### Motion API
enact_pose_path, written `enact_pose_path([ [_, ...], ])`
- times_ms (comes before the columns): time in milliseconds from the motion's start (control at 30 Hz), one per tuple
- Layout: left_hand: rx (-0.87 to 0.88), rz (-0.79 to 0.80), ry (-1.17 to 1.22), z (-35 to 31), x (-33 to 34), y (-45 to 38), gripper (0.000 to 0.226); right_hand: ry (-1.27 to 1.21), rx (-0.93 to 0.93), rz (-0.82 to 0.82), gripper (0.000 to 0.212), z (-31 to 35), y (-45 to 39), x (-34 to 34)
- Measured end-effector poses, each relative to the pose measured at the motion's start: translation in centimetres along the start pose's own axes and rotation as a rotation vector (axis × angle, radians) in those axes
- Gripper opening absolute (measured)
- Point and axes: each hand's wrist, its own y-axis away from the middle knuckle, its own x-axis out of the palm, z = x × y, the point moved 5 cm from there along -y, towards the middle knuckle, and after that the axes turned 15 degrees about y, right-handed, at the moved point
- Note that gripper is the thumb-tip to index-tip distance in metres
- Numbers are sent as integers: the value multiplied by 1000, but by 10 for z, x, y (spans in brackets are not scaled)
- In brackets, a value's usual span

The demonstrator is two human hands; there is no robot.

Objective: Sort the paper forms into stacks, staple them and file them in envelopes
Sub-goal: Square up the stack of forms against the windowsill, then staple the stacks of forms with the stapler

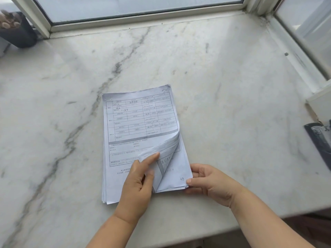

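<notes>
a stack of white printed paper forms [139, 122] lies near the front edge of the white grey-veined marble bench [223, 77], its print too small to read apart from a handwritten "48" on the uncovered lower sheet. the left hand [138, 183] pinches the curled-up corners of the upper sheets, hiding part of the page, while the right hand [207, 181] grips the stack's near right corner. a black stapler [318, 138] is cut off at the right edge and a dark pot [17, 29] at far left, well apart, with bare marble around the stack.

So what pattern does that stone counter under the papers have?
White marble counter with grey veins running diagonally; the head view shows it.
</notes>
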Motion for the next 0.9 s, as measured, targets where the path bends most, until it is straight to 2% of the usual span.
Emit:
enact_pose_path([
  [133, 20, 54, -82, -1, 6, 3, 45, 33, -14, -101, 33, 3, -1, 3],
  [267, 35, 141, -211, 2, 8, 5, 72, 81, 16, -224, 20, 5, -3, 10],
  [367, 36, 127, -199, 4, 5, 2, 70, 101, 23, -262, 15, 7, -3, 11],
  [567, -3, 99, -63, 4, 0, 0, 52, -1, 58, -129, 20, 7, 5, 6],
  [800, -5, 129, -17, 0, 0, -2, 56, 7, 48, -128, 19, 7, 3, 6],
  [900, -3, 120, -19, 1, 1, -2, 55, 36, 31, -128, 39, 4, 3, 6],
])
